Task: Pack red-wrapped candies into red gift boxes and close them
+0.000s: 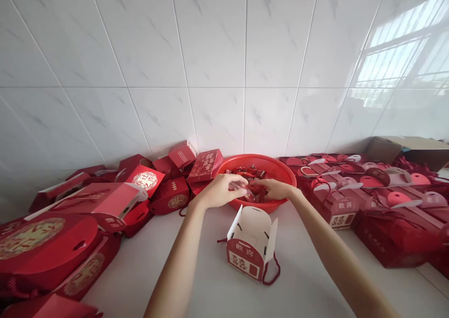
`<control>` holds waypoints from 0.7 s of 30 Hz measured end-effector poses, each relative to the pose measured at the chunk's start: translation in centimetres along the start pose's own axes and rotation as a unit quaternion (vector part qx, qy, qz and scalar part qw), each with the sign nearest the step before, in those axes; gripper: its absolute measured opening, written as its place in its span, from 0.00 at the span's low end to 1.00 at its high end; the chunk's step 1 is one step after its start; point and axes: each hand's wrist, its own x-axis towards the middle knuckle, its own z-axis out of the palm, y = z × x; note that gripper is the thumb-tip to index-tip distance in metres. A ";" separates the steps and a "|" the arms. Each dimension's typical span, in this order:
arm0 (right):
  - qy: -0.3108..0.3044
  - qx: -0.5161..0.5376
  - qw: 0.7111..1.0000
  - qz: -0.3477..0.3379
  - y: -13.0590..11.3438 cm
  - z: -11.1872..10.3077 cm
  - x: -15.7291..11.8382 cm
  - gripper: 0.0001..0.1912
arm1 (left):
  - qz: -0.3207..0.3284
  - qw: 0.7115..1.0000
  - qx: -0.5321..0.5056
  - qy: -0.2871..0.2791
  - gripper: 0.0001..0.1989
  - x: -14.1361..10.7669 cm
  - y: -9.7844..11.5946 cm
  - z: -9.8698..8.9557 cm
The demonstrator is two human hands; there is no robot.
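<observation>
My left hand [224,190] is at the left side of a red plastic basket [282,173], fingers curled against small shiny wrapped candies [249,196]. From the right, my right hand [275,190] reaches over the rim, its fingers bent inward among the candies. What its fingertips grip is hidden. More wrapped candies in red and dark colours lie in the basket. Just in front stands an open red gift box [244,264] with a white inside. Its side flaps are raised, and a dark red cord handle [277,269] hangs beside it.
Red gift boxes [94,198] are heaped on the left, partly stacked. Several rows of closed red boxes [345,205] fill the right side. A brown cardboard box [414,147] sits at the far right. Behind the white table [206,266] is a tiled wall [217,117].
</observation>
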 end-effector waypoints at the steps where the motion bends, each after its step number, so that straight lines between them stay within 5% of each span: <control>1: 0.005 0.018 1.000 0.001 0.2 0.2 0.5 0.39 | -0.003 1.000 -0.004 0.005 0.16 0.3 -0.6 0.2; 7: 0.073 0.124 0.989 -0.044 0.9 0.5 1.1 0.17 | -0.035 0.999 -0.001 -0.001 0.16 2.3 -3.7 1.9; 15: 0.168 0.306 0.935 -0.066 1.7 0.3 0.9 0.23 | -0.057 0.998 -0.003 0.015 0.42 3.7 -4.7 3.0; 21: 0.101 0.397 0.907 -0.098 1.3 0.2 0.2 0.20 | -0.041 0.994 -0.080 0.064 0.43 4.9 -4.8 3.9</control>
